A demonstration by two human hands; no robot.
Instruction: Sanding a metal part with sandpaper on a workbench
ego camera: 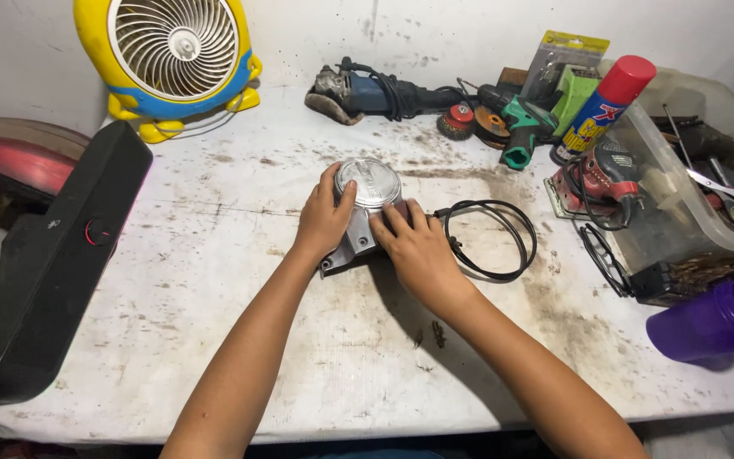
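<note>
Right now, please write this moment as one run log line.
left hand: on round metal lamp | right hand: on its grey housing | black cable: beside | table: stained

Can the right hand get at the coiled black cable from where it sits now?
Probably yes. The right hand rests on the metal part, and the black cable lies just beside it on bare table, nothing between.

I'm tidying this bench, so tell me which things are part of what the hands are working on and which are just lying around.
In hand:
left hand and right hand, both on the round metal part
black cable loop beside it

Lying about:
yellow fan
angle grinder
green drill
spray can
sander
purple cup
black speaker
</note>
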